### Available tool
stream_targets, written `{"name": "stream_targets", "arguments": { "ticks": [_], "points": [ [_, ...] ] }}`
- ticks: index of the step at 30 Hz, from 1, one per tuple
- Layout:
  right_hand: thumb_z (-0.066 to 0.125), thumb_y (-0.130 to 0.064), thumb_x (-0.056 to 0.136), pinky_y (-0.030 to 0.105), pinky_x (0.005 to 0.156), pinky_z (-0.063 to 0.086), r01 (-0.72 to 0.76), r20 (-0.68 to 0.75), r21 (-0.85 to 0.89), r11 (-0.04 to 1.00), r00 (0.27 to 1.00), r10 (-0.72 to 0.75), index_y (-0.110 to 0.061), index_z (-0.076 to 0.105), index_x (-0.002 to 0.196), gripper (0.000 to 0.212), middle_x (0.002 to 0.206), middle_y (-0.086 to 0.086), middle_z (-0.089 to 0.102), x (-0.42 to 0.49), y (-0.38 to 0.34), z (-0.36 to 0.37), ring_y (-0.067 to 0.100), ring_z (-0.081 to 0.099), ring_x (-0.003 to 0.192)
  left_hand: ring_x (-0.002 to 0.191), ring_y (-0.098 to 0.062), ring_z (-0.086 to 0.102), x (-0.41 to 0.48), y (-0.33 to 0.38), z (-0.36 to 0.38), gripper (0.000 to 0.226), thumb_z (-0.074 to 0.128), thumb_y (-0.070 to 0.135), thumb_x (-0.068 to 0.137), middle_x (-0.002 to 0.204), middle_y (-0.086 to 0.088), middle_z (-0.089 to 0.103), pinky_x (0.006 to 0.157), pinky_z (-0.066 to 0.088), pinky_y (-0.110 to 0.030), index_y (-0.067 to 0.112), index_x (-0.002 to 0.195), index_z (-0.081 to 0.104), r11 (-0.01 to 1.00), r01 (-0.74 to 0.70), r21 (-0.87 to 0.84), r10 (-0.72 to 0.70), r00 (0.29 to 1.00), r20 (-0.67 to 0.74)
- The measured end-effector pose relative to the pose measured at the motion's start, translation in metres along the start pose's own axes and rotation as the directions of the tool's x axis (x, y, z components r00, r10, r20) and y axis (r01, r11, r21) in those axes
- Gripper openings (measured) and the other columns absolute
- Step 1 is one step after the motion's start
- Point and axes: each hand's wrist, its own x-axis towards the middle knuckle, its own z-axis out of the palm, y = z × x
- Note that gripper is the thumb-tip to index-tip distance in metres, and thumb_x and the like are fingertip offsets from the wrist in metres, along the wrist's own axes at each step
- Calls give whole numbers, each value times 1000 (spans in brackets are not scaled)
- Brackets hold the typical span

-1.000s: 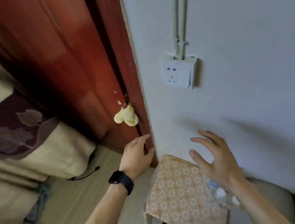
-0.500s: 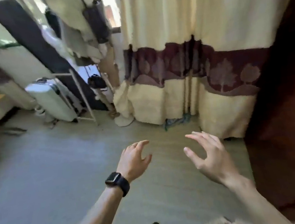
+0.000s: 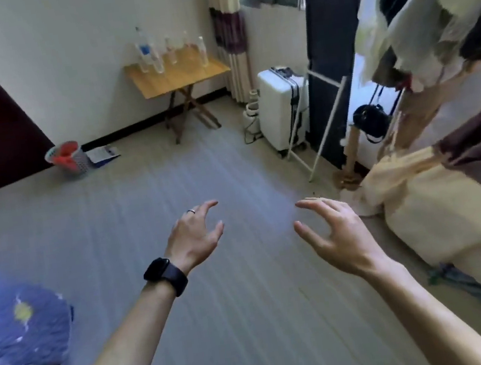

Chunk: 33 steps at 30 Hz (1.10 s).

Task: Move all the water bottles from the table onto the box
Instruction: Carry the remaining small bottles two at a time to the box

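Both hands are held out over the bare floor point(image 3: 151, 213) in the near middle of the scene, and nothing is grasped by either. The left hand point(image 3: 193, 240) is seen with fingers spread and loosely curled, a ring on one finger and a black watch point(image 3: 166, 276) on the wrist. The right hand point(image 3: 334, 235) is likewise released, its fingers arched and apart.

The water bottles point(image 3: 167, 52) are stood upright in a loose group on the small wooden folding table point(image 3: 187, 77), which is set against the far wall, well apart from the hands. A white suitcase point(image 3: 280, 111) is placed to the right of the table, and a basket point(image 3: 70, 158) is seen on the floor to its left. Blue patterned bedding point(image 3: 21, 327) lies at the near left.
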Motion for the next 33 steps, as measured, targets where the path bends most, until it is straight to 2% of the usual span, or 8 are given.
{"name": "stream_targets", "arguments": {
  "ticks": [5,11,15,21,28,33],
  "points": [
    [59,-57,91,29,112,33,29,128,18,999,991,-31,-38,59,131,44,140,-13,54,72,8,38,10,40,137,131,-24,52,55,-42,-5,52,62,42,91,140,-6,59,107,42,-39,26,140,53,993,118,-8,-118,993,-4],
    [57,-61,90,37,111,39,78,195,70,995,977,-90,-37,61,128,45,137,-13,58,187,35,60,12,44,134,134,-20,47,143,-34,5,49,64,34,93,141,-3,57,111,36,-32,26,139,53,984,159,-86,-158,987,19],
    [55,-59,93,34,113,34,179,182,48,983,966,-185,-36,58,132,46,141,-12,55,296,44,60,13,37,139,133,-19,49,225,-23,-15,47,64,33,93,139,-1,58,109,36,-29,26,138,55,982,162,-94,-171,980,-97],
    [52,-56,96,33,116,26,310,130,6,951,942,-309,-34,56,138,47,147,-11,50,447,36,45,16,26,146,133,-21,47,341,-21,-64,47,63,38,91,139,-1,57,108,39,-34,32,137,54,979,201,-38,-205,952,-230],
    [51,-58,95,38,117,32,340,86,2,940,937,-339,-34,55,138,50,145,-12,53,594,34,74,17,28,146,130,-24,48,460,-73,-105,48,65,37,90,138,0,58,108,39,-35,31,137,54,974,228,17,-212,930,-301],
    [52,-59,93,40,117,32,347,63,-17,938,936,-345,-34,57,136,50,144,-10,53,702,26,110,18,30,145,133,-21,46,564,-128,-129,49,65,37,91,141,-1,56,108,37,-32,31,138,53,972,226,-69,-236,927,-292]
  ]
}}
